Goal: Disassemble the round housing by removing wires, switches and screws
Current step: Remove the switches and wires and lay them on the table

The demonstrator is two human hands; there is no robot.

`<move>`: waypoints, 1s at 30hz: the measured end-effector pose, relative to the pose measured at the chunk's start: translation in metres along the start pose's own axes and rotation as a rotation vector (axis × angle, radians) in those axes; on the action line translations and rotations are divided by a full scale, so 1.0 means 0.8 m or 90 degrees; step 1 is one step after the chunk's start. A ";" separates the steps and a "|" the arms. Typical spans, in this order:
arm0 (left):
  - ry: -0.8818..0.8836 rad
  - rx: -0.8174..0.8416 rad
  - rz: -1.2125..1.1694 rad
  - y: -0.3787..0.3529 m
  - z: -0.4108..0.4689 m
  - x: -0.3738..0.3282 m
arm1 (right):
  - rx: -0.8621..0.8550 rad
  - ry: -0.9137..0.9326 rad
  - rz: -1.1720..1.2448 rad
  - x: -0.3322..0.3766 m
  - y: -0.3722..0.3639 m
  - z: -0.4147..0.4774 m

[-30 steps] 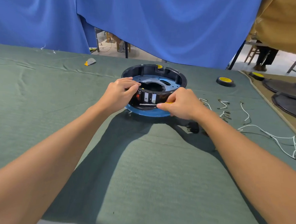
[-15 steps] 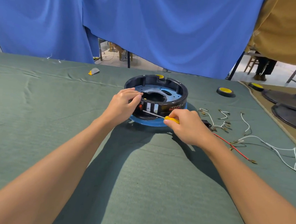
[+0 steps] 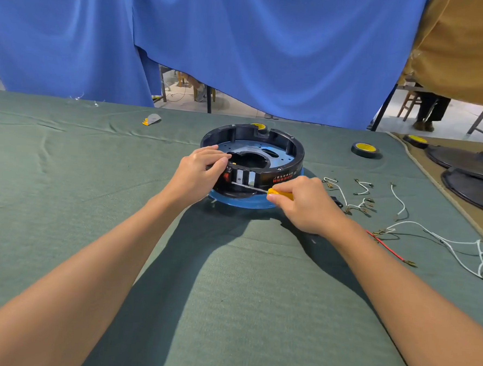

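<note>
Sitting on the green bench [image 3: 227,295], the round housing [image 3: 237,132] holds a blue plate [image 3: 281,156] with a dark opening inside its black wall. Of the two hands, the left hand [image 3: 197,171] grips the housing's near-left rim, and the right hand [image 3: 304,206] is closed around a yellow screwdriver [image 3: 279,194], its shaft lying across the housing's front wall. The tip is hard to make out. Right of the housing lie loose white wires [image 3: 400,204], a red wire [image 3: 386,247] and a tape roll [image 3: 364,149].
</note>
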State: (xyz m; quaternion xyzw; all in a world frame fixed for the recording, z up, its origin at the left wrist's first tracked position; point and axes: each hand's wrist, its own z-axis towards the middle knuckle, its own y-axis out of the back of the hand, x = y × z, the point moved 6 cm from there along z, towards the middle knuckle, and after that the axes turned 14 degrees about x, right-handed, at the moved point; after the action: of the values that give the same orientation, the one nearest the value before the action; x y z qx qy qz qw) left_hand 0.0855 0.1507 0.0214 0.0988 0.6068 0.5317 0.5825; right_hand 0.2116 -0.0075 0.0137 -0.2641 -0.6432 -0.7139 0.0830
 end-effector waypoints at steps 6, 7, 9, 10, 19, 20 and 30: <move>0.003 -0.001 -0.017 0.000 0.000 0.001 | 0.079 0.000 0.015 -0.013 0.017 0.019; 0.003 -0.001 -0.021 0.001 0.000 0.001 | 0.090 0.006 0.024 -0.014 0.017 0.021; 0.004 -0.003 -0.023 0.001 0.001 0.002 | 0.084 0.023 0.026 -0.017 0.019 0.025; 0.004 -0.005 -0.023 0.002 0.001 0.003 | 0.072 0.035 0.012 -0.017 0.021 0.027; 0.016 -0.026 -0.008 -0.001 -0.001 0.000 | -0.156 0.192 -0.360 0.000 0.002 0.006; 0.016 -0.028 -0.005 -0.002 -0.001 0.000 | -0.145 0.190 -0.368 0.000 0.004 0.010; 0.025 -0.042 0.002 -0.002 -0.003 0.001 | 0.094 0.078 -0.099 -0.022 0.021 0.048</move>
State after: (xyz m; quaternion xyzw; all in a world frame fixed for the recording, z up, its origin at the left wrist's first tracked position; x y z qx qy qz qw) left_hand 0.0841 0.1491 0.0193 0.0702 0.6002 0.5541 0.5726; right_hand 0.2445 0.0232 0.0209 -0.1629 -0.7062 -0.6837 0.0856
